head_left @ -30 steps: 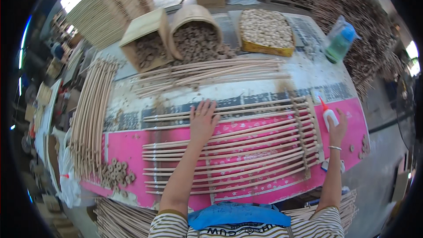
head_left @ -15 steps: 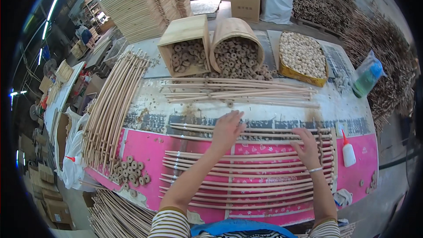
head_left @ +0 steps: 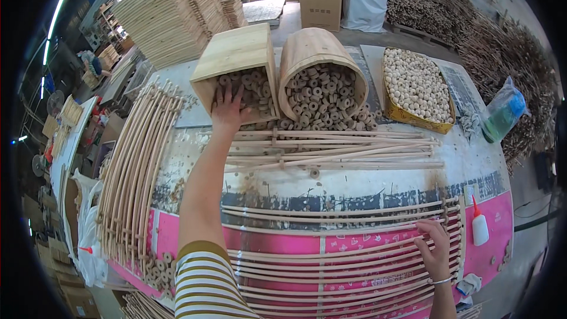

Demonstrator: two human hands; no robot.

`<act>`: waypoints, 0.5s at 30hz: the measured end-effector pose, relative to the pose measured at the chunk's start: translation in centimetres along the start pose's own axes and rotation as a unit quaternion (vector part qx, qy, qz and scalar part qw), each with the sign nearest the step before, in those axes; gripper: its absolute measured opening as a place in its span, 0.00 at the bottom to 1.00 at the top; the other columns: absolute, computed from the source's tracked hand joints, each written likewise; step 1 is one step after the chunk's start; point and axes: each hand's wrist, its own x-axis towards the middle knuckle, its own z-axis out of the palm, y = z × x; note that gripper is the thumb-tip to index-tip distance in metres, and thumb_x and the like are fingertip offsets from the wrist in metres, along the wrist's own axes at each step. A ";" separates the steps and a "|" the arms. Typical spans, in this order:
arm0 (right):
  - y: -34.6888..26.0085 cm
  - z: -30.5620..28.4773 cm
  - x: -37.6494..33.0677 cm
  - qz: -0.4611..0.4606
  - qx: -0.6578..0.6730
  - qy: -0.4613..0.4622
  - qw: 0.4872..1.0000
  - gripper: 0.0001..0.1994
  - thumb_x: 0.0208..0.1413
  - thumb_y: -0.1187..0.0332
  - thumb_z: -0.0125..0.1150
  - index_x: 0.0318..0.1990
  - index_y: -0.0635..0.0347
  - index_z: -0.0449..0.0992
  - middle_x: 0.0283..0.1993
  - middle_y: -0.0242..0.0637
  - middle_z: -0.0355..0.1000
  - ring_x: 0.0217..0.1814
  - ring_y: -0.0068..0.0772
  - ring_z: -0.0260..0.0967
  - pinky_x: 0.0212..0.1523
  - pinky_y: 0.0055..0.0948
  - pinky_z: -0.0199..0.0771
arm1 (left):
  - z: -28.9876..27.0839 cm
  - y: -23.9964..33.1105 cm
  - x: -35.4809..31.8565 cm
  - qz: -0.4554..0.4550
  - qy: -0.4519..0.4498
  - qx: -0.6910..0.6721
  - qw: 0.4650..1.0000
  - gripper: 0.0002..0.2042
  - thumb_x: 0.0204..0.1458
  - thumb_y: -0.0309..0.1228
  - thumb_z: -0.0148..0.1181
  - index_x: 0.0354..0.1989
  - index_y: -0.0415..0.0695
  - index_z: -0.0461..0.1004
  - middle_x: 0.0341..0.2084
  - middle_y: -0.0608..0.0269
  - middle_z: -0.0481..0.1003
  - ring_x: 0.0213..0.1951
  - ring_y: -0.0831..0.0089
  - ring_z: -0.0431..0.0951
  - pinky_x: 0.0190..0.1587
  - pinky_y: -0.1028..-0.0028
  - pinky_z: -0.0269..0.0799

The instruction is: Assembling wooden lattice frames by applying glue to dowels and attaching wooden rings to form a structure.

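My left hand (head_left: 229,109) is inside the mouth of a square wooden box (head_left: 236,47) lying on its side. Its fingers are spread over the small wooden rings (head_left: 257,85) in there. At the lower right, my right hand (head_left: 436,249), with a thin bracelet at the wrist, hovers at the right part of a row of long pale wooden rods (head_left: 354,254). Its fingers are bent, with a gap between thumb and forefinger and nothing visible between them. Several rods lie side by side across a pink sheet (head_left: 260,239), their right ends at a strip with small wooden pieces.
Beside the box lies a round wooden tub (head_left: 319,44) spilling rings. A yellow tray of wooden balls (head_left: 419,121) and a green bottle (head_left: 501,119) stand to its right. A white glue bottle (head_left: 479,229) is at right, bundled rods (head_left: 133,177) at left, more loose rods (head_left: 331,142) before the tub.
My left hand has moved from above the rods, forward and left, into the square box. My right hand stays by the rods' right ends. The view has shifted.
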 end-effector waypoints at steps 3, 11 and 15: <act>0.1 0.0 0.0 0.057 0.035 -0.013 0.998 0.16 0.53 0.81 0.66 0.51 0.66 0.78 0.54 0.46 0.76 0.49 0.39 0.77 0.49 0.31 0.77 | -0.1 3.0 0.1 -0.017 -0.053 0.076 0.996 0.33 0.56 0.54 0.63 0.69 0.59 0.68 0.67 0.54 0.64 0.64 0.51 0.67 0.59 0.48 0.66; 0.3 1.6 1.5 0.036 0.041 -0.023 0.998 0.16 0.52 0.83 0.64 0.50 0.65 0.79 0.53 0.43 0.77 0.48 0.34 0.78 0.48 0.29 0.78 | -1.0 2.0 0.2 0.004 -0.045 0.062 0.997 0.23 0.57 0.50 0.63 0.57 0.53 0.72 0.55 0.55 0.67 0.55 0.53 0.73 0.51 0.51 0.71; -0.1 1.9 1.7 0.039 0.055 -0.043 0.997 0.17 0.53 0.83 0.64 0.51 0.65 0.79 0.53 0.44 0.77 0.48 0.35 0.78 0.48 0.29 0.78 | -1.3 1.6 -0.2 -0.021 -0.054 -0.016 0.998 0.22 0.56 0.46 0.66 0.55 0.52 0.72 0.55 0.54 0.66 0.52 0.49 0.75 0.46 0.54 0.77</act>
